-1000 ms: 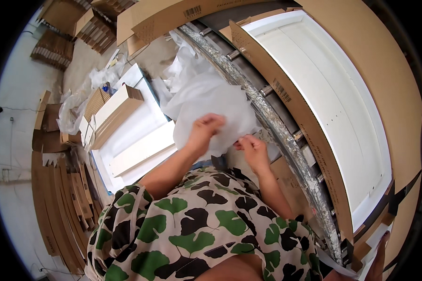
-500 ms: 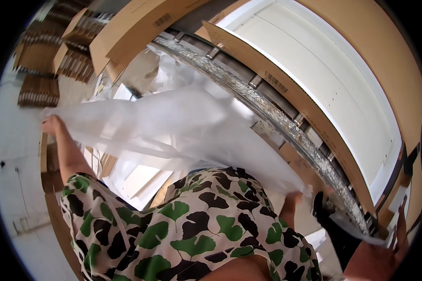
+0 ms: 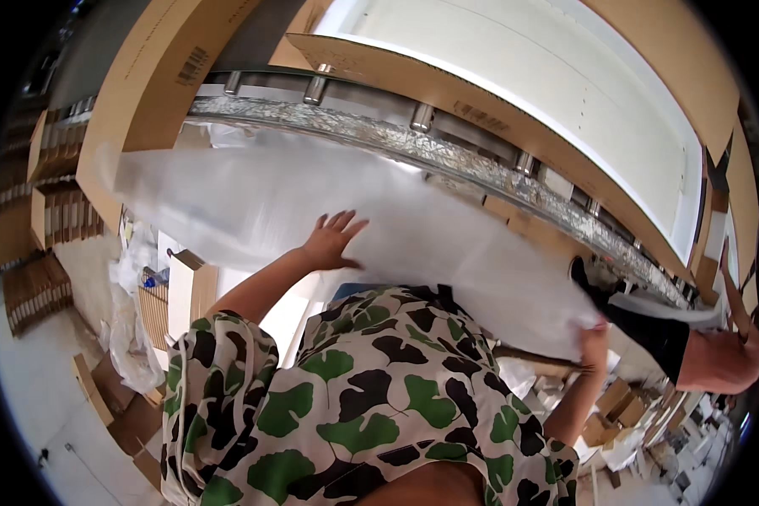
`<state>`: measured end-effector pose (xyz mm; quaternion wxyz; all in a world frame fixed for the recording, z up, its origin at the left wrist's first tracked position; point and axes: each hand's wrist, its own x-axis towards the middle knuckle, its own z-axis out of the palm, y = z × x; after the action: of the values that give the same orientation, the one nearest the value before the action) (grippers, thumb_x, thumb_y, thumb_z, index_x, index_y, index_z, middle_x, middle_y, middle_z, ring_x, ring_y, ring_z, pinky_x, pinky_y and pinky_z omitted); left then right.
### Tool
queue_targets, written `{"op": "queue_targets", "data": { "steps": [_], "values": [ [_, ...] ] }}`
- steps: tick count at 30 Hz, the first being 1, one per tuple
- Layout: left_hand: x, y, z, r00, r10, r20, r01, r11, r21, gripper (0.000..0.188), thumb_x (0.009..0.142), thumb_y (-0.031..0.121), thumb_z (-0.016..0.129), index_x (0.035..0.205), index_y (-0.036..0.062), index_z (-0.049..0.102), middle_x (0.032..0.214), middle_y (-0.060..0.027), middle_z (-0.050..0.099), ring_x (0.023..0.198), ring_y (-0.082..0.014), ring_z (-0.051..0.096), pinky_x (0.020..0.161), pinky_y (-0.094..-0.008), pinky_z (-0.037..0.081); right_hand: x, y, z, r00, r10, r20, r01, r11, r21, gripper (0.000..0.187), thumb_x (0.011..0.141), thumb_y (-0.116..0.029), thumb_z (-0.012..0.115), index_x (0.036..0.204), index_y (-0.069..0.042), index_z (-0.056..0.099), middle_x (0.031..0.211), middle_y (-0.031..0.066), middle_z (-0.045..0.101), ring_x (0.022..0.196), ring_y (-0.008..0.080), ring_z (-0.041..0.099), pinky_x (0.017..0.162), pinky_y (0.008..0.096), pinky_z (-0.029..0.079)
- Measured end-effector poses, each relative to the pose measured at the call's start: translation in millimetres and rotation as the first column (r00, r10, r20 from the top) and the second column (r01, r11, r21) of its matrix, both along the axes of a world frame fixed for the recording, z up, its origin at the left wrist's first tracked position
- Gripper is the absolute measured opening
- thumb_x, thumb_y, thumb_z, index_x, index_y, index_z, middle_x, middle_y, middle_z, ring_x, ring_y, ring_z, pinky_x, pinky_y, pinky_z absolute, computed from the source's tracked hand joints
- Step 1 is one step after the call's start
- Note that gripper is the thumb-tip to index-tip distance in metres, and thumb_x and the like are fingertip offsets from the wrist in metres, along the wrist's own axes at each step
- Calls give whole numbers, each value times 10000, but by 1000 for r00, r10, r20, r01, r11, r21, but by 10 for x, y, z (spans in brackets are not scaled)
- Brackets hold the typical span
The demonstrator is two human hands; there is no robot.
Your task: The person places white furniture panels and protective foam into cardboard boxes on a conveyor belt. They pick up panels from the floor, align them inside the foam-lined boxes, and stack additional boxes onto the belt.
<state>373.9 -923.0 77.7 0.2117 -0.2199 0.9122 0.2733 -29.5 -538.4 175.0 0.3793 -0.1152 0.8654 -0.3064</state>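
A long translucent white foam sheet (image 3: 447,228) stretches across in front of me, beside the roller conveyor. My left hand (image 3: 329,243) is spread with fingers apart over the sheet's middle, gripping nothing. At the sheet's right end my right hand (image 3: 593,341) is closed on its edge, slightly blurred. The sheet's left end hangs free by a cardboard flap. On the conveyor rests an open cardboard carton (image 3: 396,66) with a white panel (image 3: 514,59) with raised edges lying in it.
The conveyor's scuffed metal rail (image 3: 354,124) runs between me and the carton. A co-worker in a salmon top (image 3: 717,358) stands at far right. Stacked flat cartons (image 3: 38,291) and crumpled plastic (image 3: 135,337) lie on the left. White boards (image 3: 181,299) stand below the sheet.
My left hand has let go of the sheet's left corner and moved right to its middle. My right hand has shifted right with its end. The view has turned.
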Motion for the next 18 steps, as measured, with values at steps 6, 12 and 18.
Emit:
{"op": "queue_targets", "data": {
  "steps": [6,12,18],
  "values": [
    [-657,-99,-276,990,128,-62,-118,983,139,869,657,462,721,1359,167,300,1390,-168,297,1265,-351,304,1007,-490,263,-17,-326,503,829,-552,86,507,678,-532,262,867,-170,539,1076,-14,567,973,38,607,826,100,560,732,241,457],
    [-1721,439,308,836,147,-529,177,840,513,914,602,460,762,1332,92,352,1344,-211,363,1237,-349,365,1011,-414,314,-7,150,775,794,19,-607,42,995,86,296,905,-188,451,1136,-4,431,1108,133,506,1013,251,466,871,355,344],
    [-1607,411,-120,781,155,-605,-44,980,194,488,639,-39,514,1115,46,573,1186,-192,530,1113,-342,499,933,-363,408,-54,-538,1436,911,-343,-229,122,754,-645,317,847,-181,435,578,-24,493,499,-56,422,470,46,365,411,255,277]
  ]
}}
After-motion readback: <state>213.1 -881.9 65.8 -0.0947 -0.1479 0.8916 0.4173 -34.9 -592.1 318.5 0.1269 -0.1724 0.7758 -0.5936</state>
